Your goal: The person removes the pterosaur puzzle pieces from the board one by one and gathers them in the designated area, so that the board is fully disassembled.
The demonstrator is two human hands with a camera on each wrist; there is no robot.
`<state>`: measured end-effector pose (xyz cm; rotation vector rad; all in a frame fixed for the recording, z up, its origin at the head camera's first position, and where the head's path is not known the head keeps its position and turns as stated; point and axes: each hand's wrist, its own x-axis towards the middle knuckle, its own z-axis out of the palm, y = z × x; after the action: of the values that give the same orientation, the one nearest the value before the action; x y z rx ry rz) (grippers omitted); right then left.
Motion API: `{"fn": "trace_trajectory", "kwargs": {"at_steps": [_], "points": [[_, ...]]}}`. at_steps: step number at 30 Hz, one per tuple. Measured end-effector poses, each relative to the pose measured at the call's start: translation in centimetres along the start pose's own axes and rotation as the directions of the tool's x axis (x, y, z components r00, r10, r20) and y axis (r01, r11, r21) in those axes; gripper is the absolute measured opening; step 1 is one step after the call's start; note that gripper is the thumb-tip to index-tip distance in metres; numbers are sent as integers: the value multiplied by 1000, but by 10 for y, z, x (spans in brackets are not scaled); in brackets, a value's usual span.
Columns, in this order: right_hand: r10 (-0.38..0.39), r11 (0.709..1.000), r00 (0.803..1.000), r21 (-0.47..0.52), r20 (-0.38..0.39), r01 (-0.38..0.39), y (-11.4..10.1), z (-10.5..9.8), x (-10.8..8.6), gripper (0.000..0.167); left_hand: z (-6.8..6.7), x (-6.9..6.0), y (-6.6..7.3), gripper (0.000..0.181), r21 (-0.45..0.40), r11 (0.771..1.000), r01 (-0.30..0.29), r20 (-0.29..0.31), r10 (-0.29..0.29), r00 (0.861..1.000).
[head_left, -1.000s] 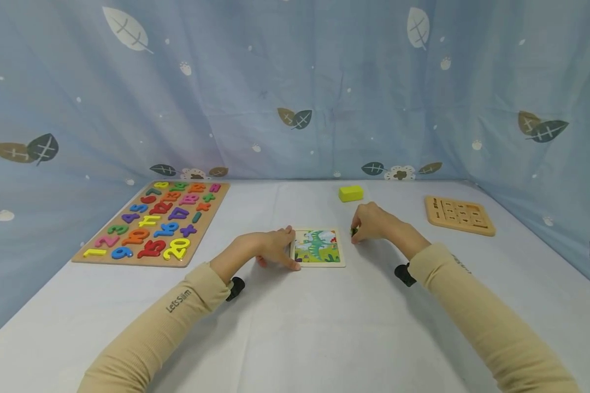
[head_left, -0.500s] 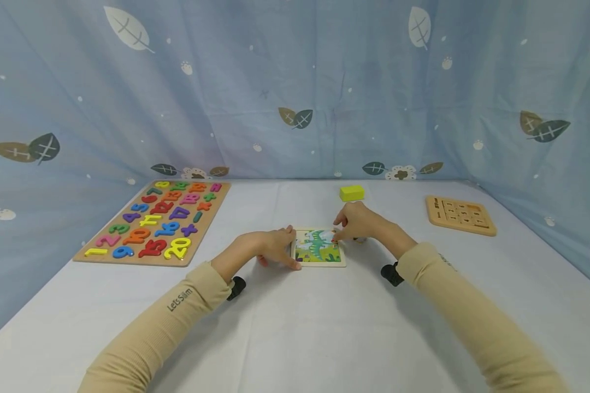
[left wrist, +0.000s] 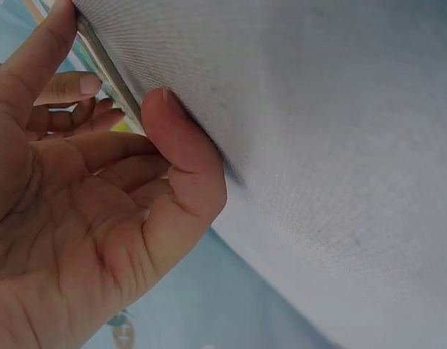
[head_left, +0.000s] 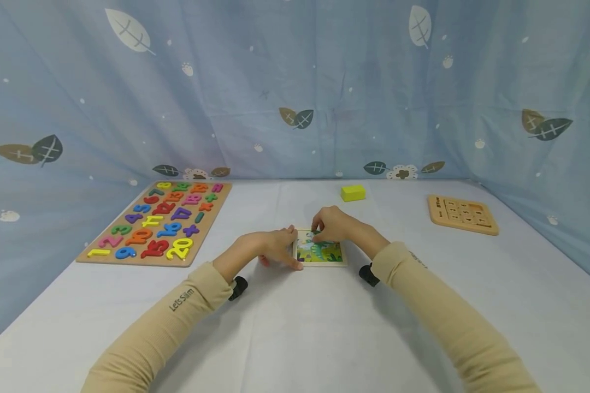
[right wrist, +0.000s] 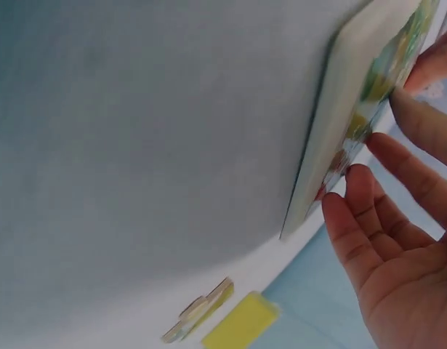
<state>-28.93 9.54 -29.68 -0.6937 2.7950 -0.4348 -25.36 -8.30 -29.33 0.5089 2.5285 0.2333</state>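
A small square dinosaur puzzle (head_left: 326, 255) with a pale frame lies on the white table. My left hand (head_left: 277, 245) grips its left edge, the thumb at the near corner and a finger at the far one. In the left wrist view the left thumb (left wrist: 183, 142) is bent against the frame's side. Over the upper part of the picture, my right hand (head_left: 334, 224) has its thumb and index fingertips on the puzzle; whether they pinch a piece cannot be made out. A loose jigsaw piece (right wrist: 201, 309) lies on the table in the right wrist view.
A yellow block (head_left: 353, 192) stands behind the puzzle. To the left is a large wooden board (head_left: 184, 262) with colourful numbers. On the right rests a small wooden number board (head_left: 462, 215). A blue leaf-print curtain (head_left: 255, 93) rises behind the table.
My right hand has moved left from the table beside the puzzle onto the upper part of its picture, leaving a piece on the table. My left hand keeps its place at the frame.
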Motion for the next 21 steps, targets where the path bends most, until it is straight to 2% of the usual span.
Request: {"fn": "trace_trajectory", "kwargs": {"at_steps": [7,12,21], "points": [[-24,998,999,-55,22,25,-2,0,1,26,0,0,1,101,-6,1000,3,3,-3,1000],[8,1000,999,-20,46,-7,1,0,1,26,1,1,3,100,9,1000,0,10,0,1000],[-1,1000,1000,9,6,1,-1,0,1,29,0,1,1,99,11,1000,7,4,-7,1000]]}}
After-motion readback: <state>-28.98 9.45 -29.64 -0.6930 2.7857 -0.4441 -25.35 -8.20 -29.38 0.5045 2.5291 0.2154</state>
